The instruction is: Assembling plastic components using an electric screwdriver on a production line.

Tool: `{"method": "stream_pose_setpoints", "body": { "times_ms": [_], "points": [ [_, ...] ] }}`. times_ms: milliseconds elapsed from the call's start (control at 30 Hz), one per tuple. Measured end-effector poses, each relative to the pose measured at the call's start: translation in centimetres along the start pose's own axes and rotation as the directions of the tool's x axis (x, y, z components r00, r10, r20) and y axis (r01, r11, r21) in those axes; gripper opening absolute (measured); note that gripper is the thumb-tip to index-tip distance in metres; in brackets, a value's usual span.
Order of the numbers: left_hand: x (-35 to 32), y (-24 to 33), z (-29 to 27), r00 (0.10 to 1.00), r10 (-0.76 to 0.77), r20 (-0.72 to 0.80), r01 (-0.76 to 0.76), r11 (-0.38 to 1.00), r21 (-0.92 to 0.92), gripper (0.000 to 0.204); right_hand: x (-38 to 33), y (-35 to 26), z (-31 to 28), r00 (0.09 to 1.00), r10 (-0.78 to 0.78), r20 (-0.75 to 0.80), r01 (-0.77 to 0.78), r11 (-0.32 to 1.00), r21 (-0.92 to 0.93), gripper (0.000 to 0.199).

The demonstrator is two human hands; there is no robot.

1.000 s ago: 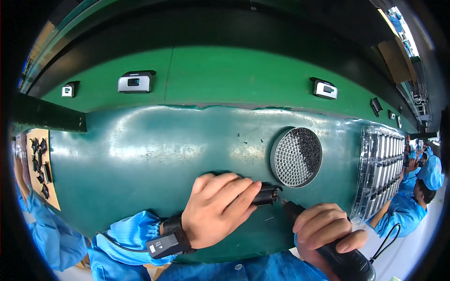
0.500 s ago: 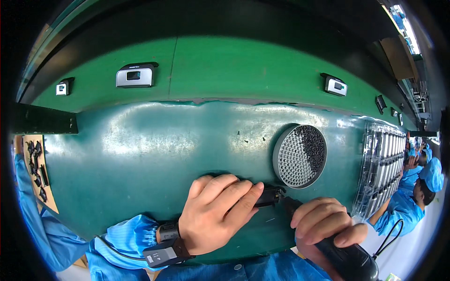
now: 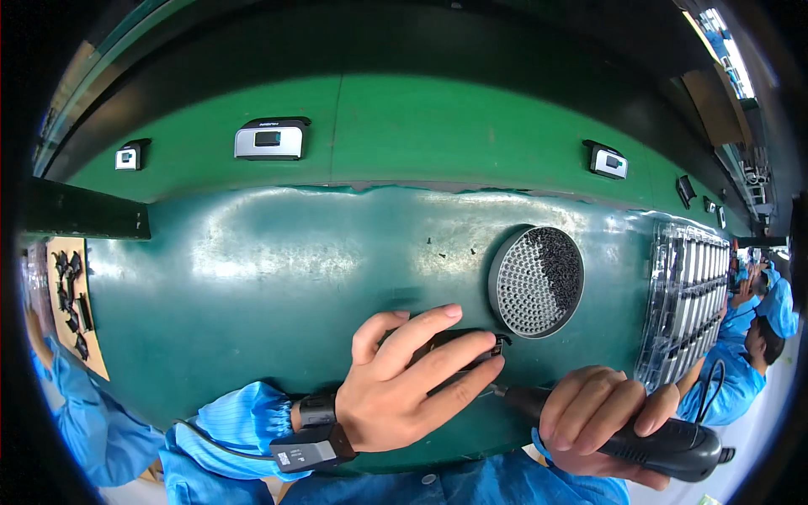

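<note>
My left hand [image 3: 421, 383] is palm down over a black plastic part [image 3: 442, 339], its fingers spread across it and holding it against the bench. The fingers hide most of the part; its right end shows beyond the fingertips. My right hand [image 3: 602, 412] is wrapped round a black electric screwdriver [image 3: 669, 448], held at a slant with the tip pointing left. That tip is just below and apart from the part's right end. Close behind stands a round grey dish [image 3: 536, 282] with a perforated floor, small black screws [image 3: 561, 265] gathered on its right side.
Several loose screws [image 3: 443, 254] lie left of the dish. A clear plastic tray [image 3: 686, 303] of pale parts stands at right. Silver-and-black units [image 3: 269, 143] sit on the green conveyor [image 3: 404, 126] behind. Black pieces lie on a board [image 3: 94, 337] at left. Co-workers in blue [image 3: 778, 307] are alongside.
The screwdriver tip has drawn back from the part, down and to the right. My left hand has shifted right, its fingers spreading wider. Units on the conveyor have moved right.
</note>
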State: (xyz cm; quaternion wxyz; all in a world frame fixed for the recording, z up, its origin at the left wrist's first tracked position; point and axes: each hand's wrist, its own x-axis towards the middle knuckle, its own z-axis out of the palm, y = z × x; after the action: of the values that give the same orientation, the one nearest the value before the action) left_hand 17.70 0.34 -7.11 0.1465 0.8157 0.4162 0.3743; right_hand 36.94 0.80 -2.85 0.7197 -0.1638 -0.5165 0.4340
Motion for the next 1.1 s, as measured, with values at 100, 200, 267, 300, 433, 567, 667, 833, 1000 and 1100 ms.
{"method": "stream_pose_setpoints", "body": {
  "times_ms": [100,200,267,300,433,567,667,833,1000,1100],
  "points": [
    [0.0,0.5,0.1,1.000,0.016,0.017,-0.016,1.000,-0.008,0.022,0.3,-0.6,0.5,0.999,0.040,-0.025,-0.038,0.998,0.055,0.052],
    [0.0,0.8,-0.4,0.998,0.022,0.055,-0.018,0.998,-0.065,0.018,0.3,-1.2,0.7,0.999,0.045,-0.028,-0.043,0.997,0.068,0.052],
    [0.0,1.2,-0.5,0.997,-0.029,0.068,0.039,0.986,-0.160,0.007,0.3,-1.7,0.8,0.998,0.038,-0.041,-0.035,0.996,0.079,0.053],
    [0.0,1.3,-0.6,0.997,-0.028,0.068,0.039,0.987,-0.156,0.007,0.3,-1.8,0.9,0.999,0.037,-0.040,-0.033,0.996,0.083,0.053],
    [-0.1,1.4,-0.8,0.996,-0.036,0.081,0.050,0.981,-0.186,0.008,0.3,-1.9,1.0,0.998,0.035,-0.044,-0.031,0.996,0.078,0.053],
    [-0.2,1.2,-0.9,0.994,-0.032,0.107,0.052,0.981,-0.189,0.010,0.2,-1.7,1.1,0.998,0.041,-0.037,-0.039,0.997,0.068,0.052],
    [-0.2,1.1,-0.9,0.994,0.004,0.112,0.016,0.983,-0.183,0.017,0.2,-1.7,1.3,0.999,0.048,-0.014,-0.047,0.998,0.038,0.053],
    [0.7,1.2,-1.2,0.997,-0.072,0.031,0.075,0.986,-0.148,0.047,0.6,-2.1,0.0,0.990,0.060,0.124,-0.066,0.997,0.043,0.060],
    [0.6,0.2,-1.6,0.977,-0.178,0.115,0.184,0.982,-0.044,0.059,1.8,-1.4,-1.5,0.936,0.059,0.348,-0.028,0.995,-0.092,0.071],
    [0.3,-0.5,-0.6,0.984,-0.121,0.132,0.120,0.993,0.019,0.057,1.9,-0.8,-1.7,0.930,0.062,0.363,-0.009,0.989,-0.146,0.071]
  ]
}}
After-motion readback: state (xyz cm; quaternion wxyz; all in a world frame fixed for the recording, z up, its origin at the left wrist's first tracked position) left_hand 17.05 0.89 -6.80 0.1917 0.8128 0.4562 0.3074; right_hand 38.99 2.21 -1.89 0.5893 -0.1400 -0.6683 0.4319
